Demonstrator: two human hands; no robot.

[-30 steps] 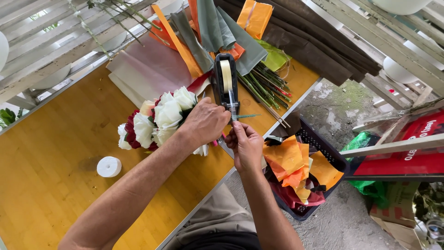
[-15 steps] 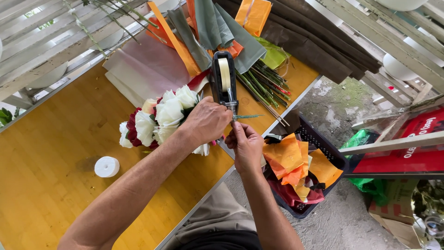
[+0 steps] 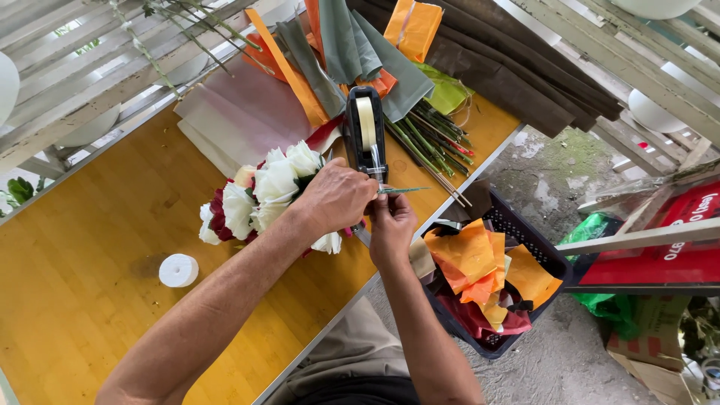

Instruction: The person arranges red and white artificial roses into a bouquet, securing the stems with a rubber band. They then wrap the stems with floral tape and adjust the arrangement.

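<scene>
A bouquet of white and dark red roses (image 3: 259,196) lies on the yellow wooden table (image 3: 90,330). My left hand (image 3: 335,196) is closed around the bouquet's stems, just in front of a black tape dispenser (image 3: 364,135) with a clear tape roll. My right hand (image 3: 390,222) pinches the end of a strip of tape pulled from the dispenser, right beside my left hand. A thin green stem piece (image 3: 405,190) sticks out to the right between the hands.
A small white tape roll (image 3: 178,270) sits on the table to the left. Sheets of wrapping paper (image 3: 247,112) and cut green stems (image 3: 431,142) lie behind the dispenser. A black crate (image 3: 525,232) of orange and red paper scraps stands off the table's right edge.
Both hands stay at the dispenser with only slight shifts. The bouquet has barely moved.
</scene>
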